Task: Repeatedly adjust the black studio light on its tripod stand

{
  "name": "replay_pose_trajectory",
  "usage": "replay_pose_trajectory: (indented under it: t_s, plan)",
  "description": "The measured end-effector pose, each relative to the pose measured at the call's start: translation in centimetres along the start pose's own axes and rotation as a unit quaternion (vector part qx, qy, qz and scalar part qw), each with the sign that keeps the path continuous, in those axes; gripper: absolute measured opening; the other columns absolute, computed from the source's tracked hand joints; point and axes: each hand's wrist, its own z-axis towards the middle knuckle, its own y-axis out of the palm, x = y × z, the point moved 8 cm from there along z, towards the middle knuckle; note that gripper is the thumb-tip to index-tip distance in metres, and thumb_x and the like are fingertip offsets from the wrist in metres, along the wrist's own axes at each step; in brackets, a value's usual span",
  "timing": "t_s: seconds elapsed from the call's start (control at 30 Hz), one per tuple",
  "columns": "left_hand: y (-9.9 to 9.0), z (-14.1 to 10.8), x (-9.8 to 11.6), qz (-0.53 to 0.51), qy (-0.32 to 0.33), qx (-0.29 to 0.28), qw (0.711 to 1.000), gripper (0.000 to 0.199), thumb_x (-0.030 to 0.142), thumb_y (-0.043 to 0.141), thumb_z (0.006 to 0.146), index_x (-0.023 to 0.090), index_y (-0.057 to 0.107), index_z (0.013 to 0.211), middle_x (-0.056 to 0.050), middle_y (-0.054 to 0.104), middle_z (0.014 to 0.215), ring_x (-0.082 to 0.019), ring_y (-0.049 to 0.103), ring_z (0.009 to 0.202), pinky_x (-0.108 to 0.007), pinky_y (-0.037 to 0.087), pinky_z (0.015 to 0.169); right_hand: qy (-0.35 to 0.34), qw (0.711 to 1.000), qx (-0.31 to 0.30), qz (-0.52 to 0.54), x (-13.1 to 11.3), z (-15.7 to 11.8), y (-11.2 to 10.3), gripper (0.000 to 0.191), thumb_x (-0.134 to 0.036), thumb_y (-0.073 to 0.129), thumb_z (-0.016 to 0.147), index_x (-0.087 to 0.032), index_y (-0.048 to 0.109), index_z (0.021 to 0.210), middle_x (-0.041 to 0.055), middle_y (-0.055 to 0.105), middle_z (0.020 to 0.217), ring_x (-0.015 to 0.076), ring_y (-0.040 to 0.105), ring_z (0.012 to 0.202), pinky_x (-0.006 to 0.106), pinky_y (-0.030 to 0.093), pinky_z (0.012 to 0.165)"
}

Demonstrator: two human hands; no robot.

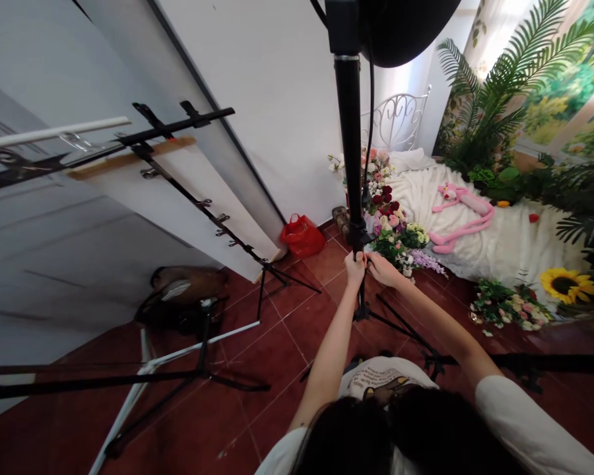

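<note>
A black light stand [349, 142] rises in front of me, with a dark round lamp head [406, 30] at its top and a cable [371, 112] hanging along its pole. My left hand [355, 267] is closed around the lower pole, just below a dark collar [358, 234]. Right beside it, my right hand [380, 269] has its fingers closed against the pole's right side. What exactly those fingers pinch is too small to make out. The stand's legs [400, 323] spread over the floor below my hands.
Left, a black backdrop stand [202, 208] carries a white board with clips. Near the wall sits a red bag [303, 236]. Black and white poles [153, 363] lie lower left. Right are artificial flowers [391, 221], a white fur cloth [515, 244], a pink plush toy [468, 208] and palm leaves [505, 86].
</note>
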Motion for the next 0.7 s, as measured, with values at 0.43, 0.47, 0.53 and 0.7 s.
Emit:
replay_pose_trajectory:
  t_s: [0.43, 0.47, 0.53, 0.7]
  plan:
    - [0.3, -0.2, 0.1, -0.032, -0.023, -0.001, 0.999, 0.068, 0.085, 0.04, 0.07, 0.02, 0.045, 0.049, 0.003, 0.04, 0.039, -0.008, 0.036, 0.037, -0.024, 0.028, 0.042, 0.16, 0.966, 0.086, 0.185, 3.9, 0.9, -0.6, 0.024, -0.039, 0.052, 0.09, -0.019, 0.055, 0.103, -0.0002, 0.062, 0.078, 0.0144, 0.06, 0.073, 0.028, 0.05, 0.075]
    - [0.3, -0.2, 0.1, -0.035, -0.026, 0.003, 0.999, 0.069, 0.085, 0.041, 0.069, 0.019, 0.045, 0.049, 0.003, 0.04, 0.039, -0.008, 0.036, 0.037, -0.024, 0.028, 0.042, 0.184, 0.96, 0.094, 0.192, 4.2, 1.0, -0.6, 0.024, -0.04, 0.056, 0.087, -0.02, 0.056, 0.099, -0.0019, 0.06, 0.073, 0.0135, 0.058, 0.068, 0.026, 0.05, 0.071]
    - [0.2, -0.3, 0.2, -0.035, -0.03, 0.009, 0.999, 0.069, 0.086, 0.041, 0.068, 0.019, 0.045, 0.049, 0.003, 0.04, 0.039, -0.008, 0.036, 0.036, -0.023, 0.028, 0.042, 0.239, 0.942, 0.104, 0.21, 5.0, 1.3, -0.6, 0.024, -0.041, 0.066, 0.081, -0.02, 0.056, 0.088, -0.0036, 0.058, 0.066, 0.0116, 0.055, 0.062, 0.022, 0.048, 0.063]
    - [0.1, -0.4, 0.3, -0.022, -0.025, 0.009, 0.999, 0.071, 0.088, 0.041, 0.066, 0.019, 0.044, 0.048, 0.002, 0.041, 0.039, -0.008, 0.036, 0.037, -0.024, 0.026, 0.042, 0.375, 0.886, 0.095, 0.256, 6.7, 1.8, 0.5, 0.027, -0.031, 0.079, 0.068, -0.018, 0.056, 0.071, -0.0064, 0.05, 0.048, 0.0064, 0.044, 0.043, 0.018, 0.036, 0.045]
